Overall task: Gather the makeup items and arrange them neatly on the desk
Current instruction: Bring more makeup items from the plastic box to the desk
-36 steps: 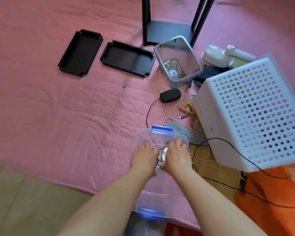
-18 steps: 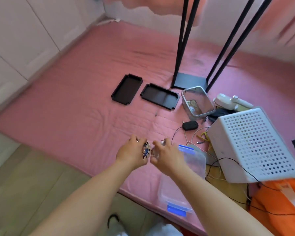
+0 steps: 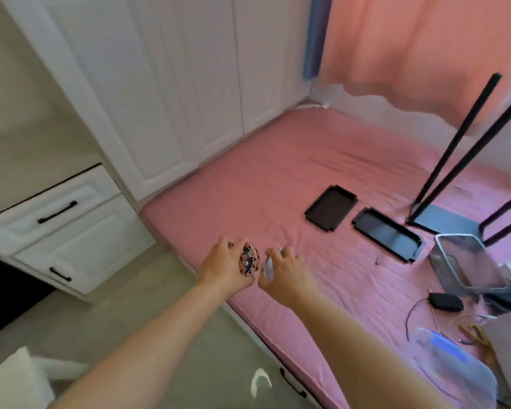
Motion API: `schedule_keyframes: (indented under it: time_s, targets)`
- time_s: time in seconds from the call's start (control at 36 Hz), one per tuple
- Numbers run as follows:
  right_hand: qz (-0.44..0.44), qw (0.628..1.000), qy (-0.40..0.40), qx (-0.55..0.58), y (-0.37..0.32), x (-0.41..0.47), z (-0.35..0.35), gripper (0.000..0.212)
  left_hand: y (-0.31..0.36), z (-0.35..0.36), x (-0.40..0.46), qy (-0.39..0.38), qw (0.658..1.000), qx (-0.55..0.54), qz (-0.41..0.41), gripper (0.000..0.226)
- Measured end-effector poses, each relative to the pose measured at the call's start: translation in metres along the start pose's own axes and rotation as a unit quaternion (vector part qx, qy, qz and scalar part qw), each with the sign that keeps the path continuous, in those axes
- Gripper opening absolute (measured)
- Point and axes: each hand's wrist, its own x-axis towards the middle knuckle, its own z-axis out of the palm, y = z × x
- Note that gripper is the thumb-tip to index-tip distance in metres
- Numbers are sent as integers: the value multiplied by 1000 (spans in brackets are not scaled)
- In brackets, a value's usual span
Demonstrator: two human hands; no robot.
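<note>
Holding: the left hand (image 3: 223,268) has its fingers curled round a small round patterned compact (image 3: 249,262), dark blue and pink, held up in the air over the edge of the pink mattress (image 3: 248,202).
Right hand: the right hand (image 3: 283,274) grips a small silvery round item (image 3: 268,268), too blurred to name; its fingers are bent about it.
Hands: close together, side by side, not touching.
Mattress: two black trays (image 3: 331,212) lie well beyond the hands, and a clear lidded container (image 3: 452,367) lies at the near right.
Left side: white drawers (image 3: 59,228) with black handles.
</note>
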Motion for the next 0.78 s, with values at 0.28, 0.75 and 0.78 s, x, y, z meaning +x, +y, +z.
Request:
schedule_keyframes:
  time_s: [0.28,0.75,0.78]
  targets:
    - [-182,980,-22,-78,-138,66,22,52,-123,-55,-21,74,985,-50,-147,79]
    - [-372,919,-83,-103,-312,184,17,54,-262,-123,-8,192,914,-102,-343,77]
    - [-380,915,-84,-107,-323,190,17,55,-269,-128,-7,201,909,-107,-349,76]
